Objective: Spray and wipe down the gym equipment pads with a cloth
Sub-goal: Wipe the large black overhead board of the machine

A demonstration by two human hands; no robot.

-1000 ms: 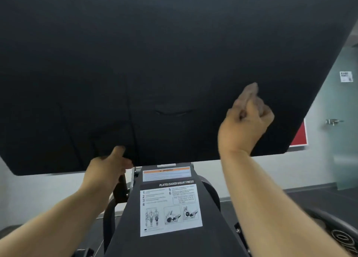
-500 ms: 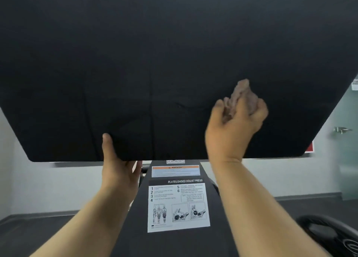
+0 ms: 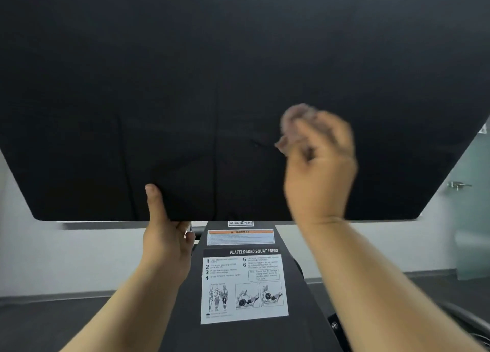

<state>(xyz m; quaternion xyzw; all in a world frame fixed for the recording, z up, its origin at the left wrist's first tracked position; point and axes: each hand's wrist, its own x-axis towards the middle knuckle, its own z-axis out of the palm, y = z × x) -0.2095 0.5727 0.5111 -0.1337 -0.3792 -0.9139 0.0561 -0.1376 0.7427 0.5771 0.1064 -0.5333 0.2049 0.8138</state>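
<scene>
Right hand (image 3: pixel 322 171) bunches crumpled pinkish cloth (image 3: pixel 294 123) against the flat matte-black pad (image 3: pixel 238 73); left hand (image 3: pixel 165 235) grips its lower edge.

Two arms and two hands show, all from one person. The left arm (image 3: pixel 124 309) is bare from the wrist to the bottom edge of the picture. The right arm (image 3: pixel 384 285) is bare too, and it looks wider in the picture. The skin on both looks smooth. The left hand (image 3: pixel 165 241) is sharp and clear, and its thumb (image 3: pixel 152 195) has a rounded tip. The right hand (image 3: pixel 322 171) is blurry, so its fingers are hard to tell apart. A thin crease runs across the right wrist (image 3: pixel 322 219).
</scene>
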